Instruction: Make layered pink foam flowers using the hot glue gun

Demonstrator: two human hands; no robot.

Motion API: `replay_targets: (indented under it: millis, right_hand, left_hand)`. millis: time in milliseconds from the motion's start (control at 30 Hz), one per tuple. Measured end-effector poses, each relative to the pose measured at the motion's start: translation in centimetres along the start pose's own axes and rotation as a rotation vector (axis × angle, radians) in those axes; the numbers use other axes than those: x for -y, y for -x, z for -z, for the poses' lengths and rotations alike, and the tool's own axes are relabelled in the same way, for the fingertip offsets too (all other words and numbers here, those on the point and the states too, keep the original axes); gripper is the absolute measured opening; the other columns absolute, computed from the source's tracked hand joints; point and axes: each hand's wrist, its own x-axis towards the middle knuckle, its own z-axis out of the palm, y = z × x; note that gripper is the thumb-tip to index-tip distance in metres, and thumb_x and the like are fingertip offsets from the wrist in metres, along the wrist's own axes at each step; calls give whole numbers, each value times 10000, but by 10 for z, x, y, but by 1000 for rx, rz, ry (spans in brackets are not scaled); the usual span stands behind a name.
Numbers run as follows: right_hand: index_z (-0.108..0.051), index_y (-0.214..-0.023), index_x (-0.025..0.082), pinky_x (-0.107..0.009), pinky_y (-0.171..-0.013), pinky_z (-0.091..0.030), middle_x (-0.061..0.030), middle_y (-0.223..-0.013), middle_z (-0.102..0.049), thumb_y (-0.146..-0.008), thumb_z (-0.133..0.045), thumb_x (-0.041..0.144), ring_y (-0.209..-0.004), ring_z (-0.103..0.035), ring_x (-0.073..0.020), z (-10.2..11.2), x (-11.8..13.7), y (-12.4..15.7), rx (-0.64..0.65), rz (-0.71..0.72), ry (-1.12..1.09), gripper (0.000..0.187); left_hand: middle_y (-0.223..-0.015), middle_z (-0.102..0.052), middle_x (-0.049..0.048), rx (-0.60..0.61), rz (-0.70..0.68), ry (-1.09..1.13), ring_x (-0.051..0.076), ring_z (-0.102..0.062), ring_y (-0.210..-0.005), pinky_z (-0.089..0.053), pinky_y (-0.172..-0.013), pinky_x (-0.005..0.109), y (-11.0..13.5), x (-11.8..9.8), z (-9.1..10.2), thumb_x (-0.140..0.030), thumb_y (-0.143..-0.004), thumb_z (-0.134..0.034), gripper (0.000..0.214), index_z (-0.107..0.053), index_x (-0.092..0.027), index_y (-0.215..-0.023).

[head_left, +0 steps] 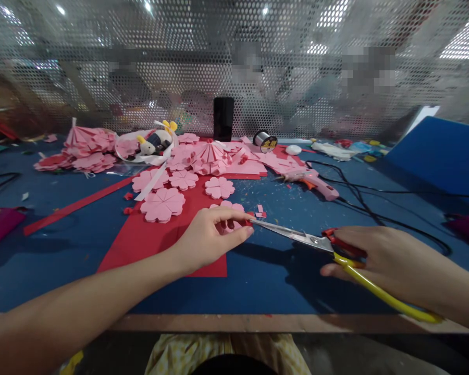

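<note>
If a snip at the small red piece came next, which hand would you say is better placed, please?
Probably the right hand: it holds the scissors, their tips pointing towards the small red piece. The left hand seems to pinch that piece, so it looks better suited to steadying it.

Right hand (391,255) grips scissors (303,238) right of red sheet (136,245); left hand (207,237), at sheet's right edge, pinches small red piece (249,222) by scissor tips. Pink flowers (183,179) on sheet, glue gun (316,186) right.

Scissors (293,234) | red-and-yellow handles, blades nearly together, tips leftward | above table (266,291), near front edge | red paper piece (249,223) | at tips
</note>
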Motion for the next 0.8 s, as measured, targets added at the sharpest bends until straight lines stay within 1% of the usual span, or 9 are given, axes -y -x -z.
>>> replay_targets:
  millis: [100,300,367,433,533,600,667,733,800]
  right_hand:
    - [-511,-632,232,-312,-505,-290,-32,-590,-565,-749,-393,878,-499,-483,-176,0,0,-1,147,40,-39,668]
    - [-435,-582,241,-320,-510,-280,-31,-533,-527,-762,-379,874,-471,-452,-171,-5,-2,0,82,46,-88,660]
    - [-416,-576,249,-330,-519,-299,-40,-528,-532,-786,-355,858,-469,-464,-186,-4,-2,-1,39,-20,-31,647]
    - [-448,-595,252,-349,-545,-327,-70,-571,-580,-824,-348,816,-513,-527,-230,0,-2,-5,9,-119,66,616]
    - [-557,-694,244,-374,-582,-364,-120,-695,-666,-858,-378,742,-636,-624,-312,3,-6,-12,49,-263,159,554]
    - [-601,-764,234,-379,-597,-385,-134,-774,-695,-859,-411,711,-701,-651,-334,2,-13,-17,84,-317,164,522]
    - [-622,-785,220,-378,-615,-405,-143,-824,-706,-886,-431,642,-737,-660,-319,1,-21,-21,93,-294,143,474]
    - [-664,-837,200,-378,-657,-433,-150,-868,-712,-923,-446,546,-790,-664,-300,2,-28,-25,77,-195,109,418]
    - [-708,-941,176,-399,-752,-458,-154,-954,-718,-925,-491,489,-883,-657,-305,9,-30,-29,18,-88,106,381]
  left_hand:
    - [-837,-694,38,-4,8,-1,144,-578,-719,-482,-678,265,0,0,0,-319,-820,-703,240,-762,-179,-1006]
    - [-885,-711,44,12,12,9,147,-589,-730,-493,-688,269,0,2,-1,-336,-824,-702,255,-756,-194,-1028]
    - [-905,-714,48,15,14,11,148,-598,-741,-496,-701,272,0,2,-1,-341,-828,-700,256,-752,-190,-1028]
    - [-881,-713,46,18,19,16,145,-603,-725,-500,-700,273,1,3,-1,-350,-832,-700,259,-749,-188,-1027]
    - [-876,-722,52,20,45,32,159,-630,-735,-514,-685,280,1,4,-1,-384,-843,-688,281,-745,-188,-1036]
    - [-897,-735,63,26,63,45,178,-654,-771,-528,-686,289,1,4,-1,-412,-852,-676,299,-747,-192,-1042]
    - [-896,-745,70,30,68,60,185,-666,-779,-537,-687,294,0,5,-1,-414,-852,-676,303,-753,-192,-1044]
    - [-874,-750,73,35,64,93,178,-666,-759,-539,-676,287,-1,5,-1,-387,-847,-685,288,-759,-187,-1041]
    - [-839,-751,70,34,66,140,159,-654,-706,-532,-649,271,-1,5,0,-361,-841,-693,274,-762,-178,-1033]
